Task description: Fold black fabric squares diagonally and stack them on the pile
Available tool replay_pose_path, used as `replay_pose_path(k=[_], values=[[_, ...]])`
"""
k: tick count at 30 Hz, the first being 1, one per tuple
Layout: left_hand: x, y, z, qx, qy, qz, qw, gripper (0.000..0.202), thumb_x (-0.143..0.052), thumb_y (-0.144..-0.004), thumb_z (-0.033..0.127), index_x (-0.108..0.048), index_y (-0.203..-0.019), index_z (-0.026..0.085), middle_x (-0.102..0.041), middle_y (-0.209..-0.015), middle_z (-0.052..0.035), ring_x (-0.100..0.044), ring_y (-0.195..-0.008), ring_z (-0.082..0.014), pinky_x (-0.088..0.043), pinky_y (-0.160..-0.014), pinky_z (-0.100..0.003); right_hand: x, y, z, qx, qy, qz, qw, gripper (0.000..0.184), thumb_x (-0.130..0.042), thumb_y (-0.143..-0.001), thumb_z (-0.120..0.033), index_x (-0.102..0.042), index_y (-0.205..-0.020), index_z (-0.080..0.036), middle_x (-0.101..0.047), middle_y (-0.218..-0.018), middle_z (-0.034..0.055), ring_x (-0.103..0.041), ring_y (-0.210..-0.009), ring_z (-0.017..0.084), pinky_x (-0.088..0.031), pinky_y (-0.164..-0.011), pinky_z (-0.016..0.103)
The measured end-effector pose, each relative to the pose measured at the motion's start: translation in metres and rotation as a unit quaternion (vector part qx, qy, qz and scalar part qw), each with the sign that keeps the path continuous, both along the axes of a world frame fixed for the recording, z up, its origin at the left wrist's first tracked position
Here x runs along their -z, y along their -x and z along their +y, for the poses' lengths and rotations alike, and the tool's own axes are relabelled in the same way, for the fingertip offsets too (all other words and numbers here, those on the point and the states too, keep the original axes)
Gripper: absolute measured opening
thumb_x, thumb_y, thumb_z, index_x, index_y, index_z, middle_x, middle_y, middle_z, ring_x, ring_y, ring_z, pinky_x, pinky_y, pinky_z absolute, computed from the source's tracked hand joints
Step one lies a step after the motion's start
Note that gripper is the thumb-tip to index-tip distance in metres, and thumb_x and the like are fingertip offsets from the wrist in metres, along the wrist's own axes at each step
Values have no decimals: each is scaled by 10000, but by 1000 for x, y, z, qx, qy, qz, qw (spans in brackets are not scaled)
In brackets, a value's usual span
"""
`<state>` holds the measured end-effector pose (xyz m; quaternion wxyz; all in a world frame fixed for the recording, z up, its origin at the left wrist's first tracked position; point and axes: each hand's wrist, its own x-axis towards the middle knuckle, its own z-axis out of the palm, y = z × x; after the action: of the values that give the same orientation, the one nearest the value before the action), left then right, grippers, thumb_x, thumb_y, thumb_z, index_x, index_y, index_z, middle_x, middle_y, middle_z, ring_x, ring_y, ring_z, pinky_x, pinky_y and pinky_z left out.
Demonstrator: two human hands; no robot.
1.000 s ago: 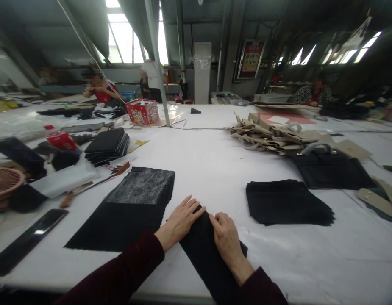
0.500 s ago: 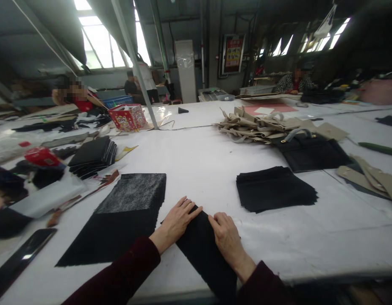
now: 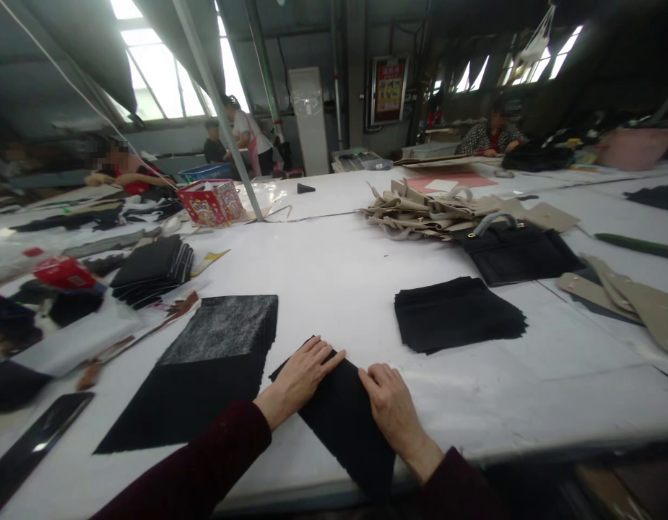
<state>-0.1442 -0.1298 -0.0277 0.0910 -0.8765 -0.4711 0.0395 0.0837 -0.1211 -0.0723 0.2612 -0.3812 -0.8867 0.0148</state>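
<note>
A black piece of fabric lies slantwise on the white table in front of me, its near end at the table's front edge. My left hand rests flat on its upper part, fingers stretched out. At the fabric's right edge, my right hand has its fingers curled, with thumb and forefinger closed on that edge. Left of my hands is a stack of black fabric pieces, its top one showing a speckled grey upper part. Another stack of black pieces lies to the right, beyond my right hand.
A phone lies at the left. Folded black pieces and a red patterned box are farther back. Beige strips are heaped beyond the right stack, beside a black bag panel. Several people sit or stand in the background.
The view has shifted slightly. My left hand stays flat on the fabric, and my right hand keeps to its right edge, a little farther down. The fabric's upper left corner shows more.
</note>
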Motion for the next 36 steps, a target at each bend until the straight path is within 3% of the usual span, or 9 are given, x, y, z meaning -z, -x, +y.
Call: replay_pose_path(k=[8, 13, 19, 23, 27, 33, 36], values=[[-2, -5, -4, 18, -7, -24, 1000, 540, -497, -871, 105, -414, -1397, 191, -535, -1273, -87, -443, -1244, -225, -204, -1154, -398, 0, -16, -4, -22, -28, 19, 999, 282, -414, -934, -77, -638, -1089, -149, -542, -858, 64, -476, -813, 193, -378, -729, 321], [4, -12, -6, 16, -13, -29, 999, 520, -442, -895, 88, -386, -1410, 131, -589, -1136, -88, -525, -1108, -208, -303, -1087, -346, 3, -24, -5, -32, -27, 17, 999, 293, -399, -945, -83, -631, -1114, -142, -546, -870, 70, -485, -829, 196, -382, -739, 325], [0, -21, -9, 8, -7, -23, 1000, 578, -476, -874, 89, -388, -1423, 248, -576, -1080, -65, -536, -1074, -220, -308, -1078, -389, 3, -34, -8, -37, -25, 15, 999, 308, -392, -951, -88, -629, -1136, -150, -548, -871, 70, -486, -830, 194, -389, -736, 320], [-2, -26, -10, 16, -2, -39, 999, 540, -471, -877, 90, -417, -1396, 228, -553, -1176, -75, -513, -1131, -220, -289, -1101, -389, 0, -40, -11, -39, -20, 17, 999, 301, -387, -957, -90, -630, -1127, -142, -546, -868, 72, -483, -828, 193, -395, -738, 319], [-1, -29, -9, 21, 18, -62, 998, 491, -450, -891, 78, -440, -1370, 185, -559, -1181, -80, -512, -1126, -208, -360, -1040, -337, 1, -44, -12, -35, -25, 16, 999, 304, -388, -954, -91, -623, -1141, -144, -551, -871, 72, -486, -828, 194, -402, -733, 319], [-7, -36, -10, 14, 47, -42, 998, 634, -447, -873, 52, -327, -1459, 263, -565, -1075, -54, -539, -1002, -202, -413, -957, -337, 3, -50, -13, -28, -25, 8, 999, 309, -405, -945, -87, -612, -1169, -137, -548, -863, 69, -492, -822, 194, -403, -724, 321], [-10, -41, -11, 19, 38, -20, 999, 631, -478, -866, 61, -353, -1445, 279, -551, -1061, -58, -532, -983, -214, -414, -950, -352, 2, -51, -14, -23, -16, 0, 1000, 295, -411, -949, -92, -614, -1158, -137, -544, -862, 67, -482, -814, 193, -396, -734, 324]])
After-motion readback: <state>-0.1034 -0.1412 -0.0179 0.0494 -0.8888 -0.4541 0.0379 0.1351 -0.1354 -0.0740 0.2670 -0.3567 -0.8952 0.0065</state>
